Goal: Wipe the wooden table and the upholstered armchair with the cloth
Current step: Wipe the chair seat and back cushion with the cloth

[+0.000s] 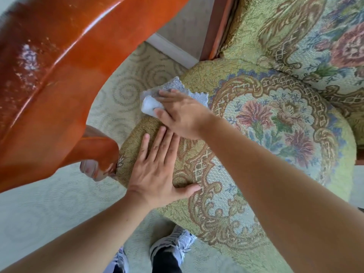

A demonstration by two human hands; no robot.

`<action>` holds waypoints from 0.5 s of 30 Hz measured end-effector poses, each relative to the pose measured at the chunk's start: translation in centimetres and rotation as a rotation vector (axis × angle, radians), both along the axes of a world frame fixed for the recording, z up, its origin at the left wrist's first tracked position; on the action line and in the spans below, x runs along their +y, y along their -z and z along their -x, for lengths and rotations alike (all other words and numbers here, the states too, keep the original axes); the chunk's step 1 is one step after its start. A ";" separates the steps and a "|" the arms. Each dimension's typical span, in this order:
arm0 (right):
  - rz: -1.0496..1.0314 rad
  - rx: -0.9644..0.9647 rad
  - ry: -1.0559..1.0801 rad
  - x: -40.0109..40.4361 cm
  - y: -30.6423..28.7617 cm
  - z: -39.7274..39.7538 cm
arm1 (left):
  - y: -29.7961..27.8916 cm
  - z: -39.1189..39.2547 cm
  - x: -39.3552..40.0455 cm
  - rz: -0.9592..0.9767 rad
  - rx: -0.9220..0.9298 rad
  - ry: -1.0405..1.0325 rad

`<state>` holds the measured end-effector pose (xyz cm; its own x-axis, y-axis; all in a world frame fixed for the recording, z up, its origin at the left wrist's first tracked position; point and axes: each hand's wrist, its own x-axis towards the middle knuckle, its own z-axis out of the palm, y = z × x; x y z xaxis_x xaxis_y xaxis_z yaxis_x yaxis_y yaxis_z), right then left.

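The upholstered armchair fills the right half, its green floral seat cushion facing me. A grey cloth, folded and bunched, lies at the seat's far left edge. My right hand presses down on the cloth with fingers extended over it, thumb against its near fold. My left hand lies flat with spread fingers on the seat's front left corner. The glossy orange-brown wooden table sweeps across the upper left, its top showing pale specks and smears.
A carved table leg stands close to the seat's left corner, just left of my left hand. Pale patterned carpet covers the floor. My shoes show at the bottom. A white baseboard runs behind the chair.
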<state>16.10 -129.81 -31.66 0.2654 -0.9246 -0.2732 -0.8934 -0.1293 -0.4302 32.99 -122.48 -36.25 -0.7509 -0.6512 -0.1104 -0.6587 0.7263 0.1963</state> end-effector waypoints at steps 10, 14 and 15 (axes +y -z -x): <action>-0.036 0.049 0.126 -0.1 -0.7 -0.8 | -0.3 0.1 0.0 -0.007 -0.043 0.007; -0.075 -0.164 0.150 1.7 -0.3 -3.6 | -0.5 0.2 -0.1 -0.028 -0.060 0.010; -0.130 -0.272 0.277 1.7 -0.9 -3.6 | -0.5 0.2 -0.1 -0.023 -0.061 0.007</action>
<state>19.68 -128.15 -30.78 0.0903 -0.9336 -0.3468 -0.7383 0.1709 -0.6525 32.83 -122.56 -35.77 -0.7470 -0.6425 -0.1707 -0.6646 0.7269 0.1730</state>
